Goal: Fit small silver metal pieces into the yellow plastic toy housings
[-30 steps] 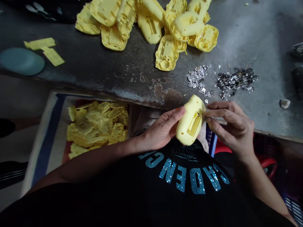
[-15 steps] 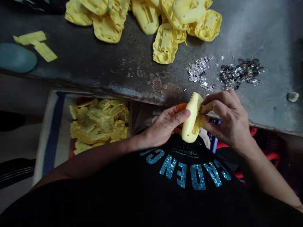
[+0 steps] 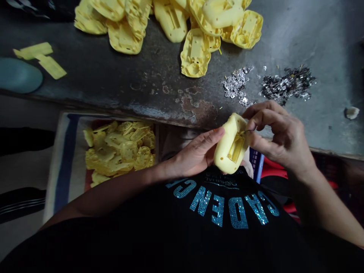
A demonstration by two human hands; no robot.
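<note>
My left hand [image 3: 196, 153] is closed around a rounded yellow plastic shell [image 3: 231, 144] and holds it just below the table edge, its open compartment facing up. My right hand [image 3: 277, 132] pinches a small thin metal piece [image 3: 247, 131] against the top right rim of that compartment. Two small heaps of shiny metal parts lie on the table just beyond my hands, one silvery [image 3: 237, 87] and one darker [image 3: 287, 83].
A pile of yellow plastic shells [image 3: 196, 53] covers the far middle of the worn dark table [image 3: 127, 83]. Flat yellow strips [image 3: 42, 57] and a teal oval object [image 3: 18, 76] lie far left. Below the table edge a lined box [image 3: 65, 151] holds several flat yellow parts [image 3: 119, 148].
The shell has turned in my left hand so its compartment faces up again. My right hand has risen slightly and now presses the metal piece at the compartment's rim.
</note>
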